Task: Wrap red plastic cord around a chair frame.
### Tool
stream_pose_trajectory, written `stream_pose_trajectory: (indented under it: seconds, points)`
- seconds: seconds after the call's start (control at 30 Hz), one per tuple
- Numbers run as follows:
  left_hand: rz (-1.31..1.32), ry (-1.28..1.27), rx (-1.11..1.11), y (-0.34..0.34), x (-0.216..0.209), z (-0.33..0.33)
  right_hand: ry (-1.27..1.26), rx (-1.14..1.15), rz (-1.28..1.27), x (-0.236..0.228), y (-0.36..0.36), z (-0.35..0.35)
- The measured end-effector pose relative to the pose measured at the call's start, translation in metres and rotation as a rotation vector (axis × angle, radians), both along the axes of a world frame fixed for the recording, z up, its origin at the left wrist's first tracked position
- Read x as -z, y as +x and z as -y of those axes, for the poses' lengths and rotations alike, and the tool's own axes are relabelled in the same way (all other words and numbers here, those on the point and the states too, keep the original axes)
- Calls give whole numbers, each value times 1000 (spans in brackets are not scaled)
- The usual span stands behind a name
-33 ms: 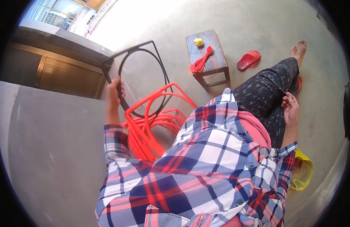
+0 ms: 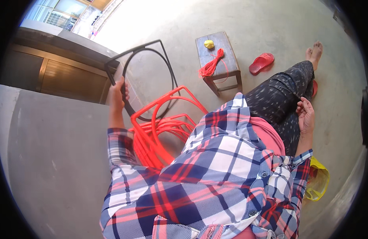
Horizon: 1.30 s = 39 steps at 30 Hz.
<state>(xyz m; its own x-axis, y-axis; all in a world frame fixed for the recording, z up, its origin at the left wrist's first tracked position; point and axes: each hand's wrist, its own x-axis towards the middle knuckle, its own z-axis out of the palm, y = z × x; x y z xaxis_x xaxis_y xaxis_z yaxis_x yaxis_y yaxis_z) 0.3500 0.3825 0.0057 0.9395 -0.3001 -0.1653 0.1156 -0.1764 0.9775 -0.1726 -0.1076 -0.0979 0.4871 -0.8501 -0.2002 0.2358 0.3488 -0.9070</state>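
Observation:
My left hand (image 2: 119, 93) is closed round the side of a black square frame with a round ring inside it (image 2: 126, 65), held up at the left. Just below and partly in front of it stand several red frames of the same square-and-ring shape (image 2: 152, 105), stacked together beside my left side. My right hand (image 2: 306, 113) rests by my dark patterned trouser leg, palm partly up. Its thumb and fingertips are pinched together; whatever they hold, if anything, is too small to make out.
Ahead stands a small wooden stool (image 2: 223, 42) bearing a bundle of red cord (image 2: 209, 68) and a small yellow ball-like item (image 2: 209, 44). A red slipper (image 2: 262, 63) lies to its right. A yellow bag (image 2: 318, 181) is at my right side; a grey ledge (image 2: 60, 159) runs along the left.
My left hand and the black frame have shifted slightly up and to the left. My right hand stays where it was.

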Motion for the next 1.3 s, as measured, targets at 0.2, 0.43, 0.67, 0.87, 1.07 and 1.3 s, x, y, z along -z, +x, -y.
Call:
stream_pose_trajectory:
  seconds: [0.2, 0.43, 0.67, 0.87, 1.07, 1.3]
  points:
    - [417, 245, -11, 31, -54, 27, 7, 4, -5, 4, 0, 3]
    - [626, 156, -161, -16, -119, 75, 3, 7, -44, -2, -1, -1]
    - [452, -593, 118, -67, -160, 93, 37, 40, -18, -9, 1, -9]
    - [30, -888, 800, -106, -161, 177, 134, -26, 209, -3, -5, -12]
    - [-575, -592, 599, -132, -108, 288, 353, -81, 621, -49, 13, -41]
    - [-943, -232, 466, -119, -18, 332, 551, 53, 699, -35, 4, -86]
